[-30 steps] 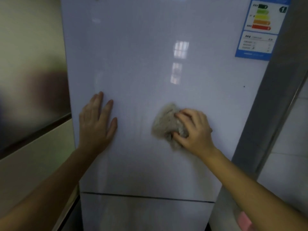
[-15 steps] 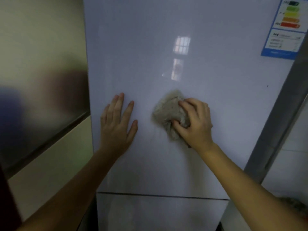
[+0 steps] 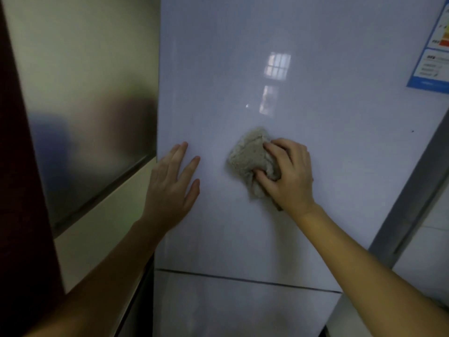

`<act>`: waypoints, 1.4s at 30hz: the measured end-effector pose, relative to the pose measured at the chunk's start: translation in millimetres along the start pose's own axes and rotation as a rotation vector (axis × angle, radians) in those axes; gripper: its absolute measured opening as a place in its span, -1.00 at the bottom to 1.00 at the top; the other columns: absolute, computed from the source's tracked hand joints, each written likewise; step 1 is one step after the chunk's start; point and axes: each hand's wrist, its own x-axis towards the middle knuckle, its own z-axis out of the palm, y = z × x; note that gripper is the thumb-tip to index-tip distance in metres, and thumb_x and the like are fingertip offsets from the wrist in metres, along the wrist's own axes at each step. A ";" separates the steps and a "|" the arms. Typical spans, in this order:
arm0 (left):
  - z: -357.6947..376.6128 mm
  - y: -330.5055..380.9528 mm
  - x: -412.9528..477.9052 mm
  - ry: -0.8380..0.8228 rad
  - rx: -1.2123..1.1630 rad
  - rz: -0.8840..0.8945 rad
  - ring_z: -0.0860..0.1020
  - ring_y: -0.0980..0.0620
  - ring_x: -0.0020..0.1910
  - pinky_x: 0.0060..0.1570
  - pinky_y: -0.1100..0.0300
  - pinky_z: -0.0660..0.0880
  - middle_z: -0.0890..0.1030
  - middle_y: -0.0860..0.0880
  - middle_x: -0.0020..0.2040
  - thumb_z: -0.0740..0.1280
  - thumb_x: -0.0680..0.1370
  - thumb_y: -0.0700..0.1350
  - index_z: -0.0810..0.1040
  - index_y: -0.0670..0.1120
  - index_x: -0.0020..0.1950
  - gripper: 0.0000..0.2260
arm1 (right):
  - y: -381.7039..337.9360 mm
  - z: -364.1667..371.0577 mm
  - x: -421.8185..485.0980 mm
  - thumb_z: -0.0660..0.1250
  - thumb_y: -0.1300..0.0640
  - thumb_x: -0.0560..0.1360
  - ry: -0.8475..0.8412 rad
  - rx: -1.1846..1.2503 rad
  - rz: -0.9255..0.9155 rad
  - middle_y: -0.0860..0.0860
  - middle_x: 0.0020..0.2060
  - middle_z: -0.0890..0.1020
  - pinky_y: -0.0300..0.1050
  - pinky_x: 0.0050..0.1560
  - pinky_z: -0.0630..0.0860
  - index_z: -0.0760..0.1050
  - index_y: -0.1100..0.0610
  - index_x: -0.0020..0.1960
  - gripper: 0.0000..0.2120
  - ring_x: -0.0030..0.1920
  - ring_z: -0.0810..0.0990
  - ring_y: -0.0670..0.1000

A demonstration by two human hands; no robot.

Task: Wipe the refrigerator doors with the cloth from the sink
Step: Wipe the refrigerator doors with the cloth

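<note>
A person stands close to a pale, glossy refrigerator. The right hand (image 3: 289, 176) grips a bunched beige cloth (image 3: 247, 155), fingers curled over it, and presses it against the middle of the upper door (image 3: 243, 49). The left hand (image 3: 170, 188) lies flat on the same door just left of the cloth, fingers straight and slightly spread, holding nothing.

To wipe well, the person would likely do best to spread the cloth flatter for more contact, press evenly and work in overlapping strokes out to the edges. The flat hand can brace the door so it does not swing. The lower door (image 3: 230, 310), below a dark seam, probably needs wiping too.

Counted: two hands, one cloth, two door panels in view, and one energy label (image 3: 435, 59) at the upper right.
</note>
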 end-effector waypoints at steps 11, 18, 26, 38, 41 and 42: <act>0.1 -2.8 -2.2 -0.035 0.013 0.008 0.29 -0.21 0.54 0.44 -0.12 0.29 0.31 -0.25 0.55 0.21 0.63 0.01 0.42 -0.14 0.49 -0.54 | -15.5 4.2 -27.9 0.50 -0.01 0.49 -0.202 -0.013 -0.221 0.17 0.14 0.63 0.07 0.08 0.50 0.62 0.20 0.24 -0.59 0.12 0.58 0.20; 0.6 -0.8 -3.7 -0.059 0.010 -0.010 0.26 -0.20 0.55 0.46 -0.10 0.26 0.28 -0.23 0.57 0.19 0.63 0.03 0.40 -0.13 0.50 -0.53 | 7.2 -12.9 67.3 0.52 0.01 0.43 0.035 -0.024 0.010 0.18 0.17 0.57 0.08 0.16 0.47 0.55 0.19 0.29 -0.51 0.16 0.51 0.19; -4.0 -7.8 -8.5 -0.052 -0.030 -0.008 0.31 -0.22 0.53 0.46 -0.10 0.28 0.31 -0.23 0.55 0.18 0.64 0.02 0.43 -0.16 0.48 -0.54 | -20.8 9.1 35.2 0.51 -0.02 0.47 -0.180 -0.003 -0.321 0.14 0.14 0.64 0.09 0.04 0.52 0.62 0.19 0.25 -0.57 0.10 0.60 0.21; 0.1 -7.0 -22.5 -0.059 -0.022 -0.013 0.26 -0.18 0.56 0.51 0.00 0.18 0.29 -0.21 0.57 0.20 0.63 0.01 0.40 -0.15 0.50 -0.54 | -65.6 31.9 149.7 0.50 -0.02 0.42 -0.042 0.049 -0.146 0.18 0.14 0.60 0.07 0.06 0.48 0.59 0.21 0.26 -0.51 0.11 0.56 0.20; 2.1 -8.4 -25.1 -0.061 -0.015 -0.006 0.28 -0.20 0.55 0.47 -0.05 0.27 0.30 -0.23 0.56 0.22 0.63 0.00 0.39 -0.14 0.51 -0.53 | -70.0 37.3 111.5 0.49 -0.04 0.45 -0.120 0.037 -0.228 0.17 0.16 0.61 0.10 0.06 0.48 0.59 0.20 0.28 -0.51 0.12 0.56 0.21; 2.4 -8.8 -25.1 -0.060 -0.014 -0.006 0.29 -0.20 0.55 0.46 -0.06 0.29 0.30 -0.23 0.56 0.22 0.63 0.00 0.38 -0.14 0.51 -0.53 | -65.4 35.1 95.9 0.49 -0.05 0.46 -0.132 0.035 -0.239 0.16 0.17 0.61 0.10 0.07 0.48 0.59 0.19 0.28 -0.52 0.13 0.57 0.21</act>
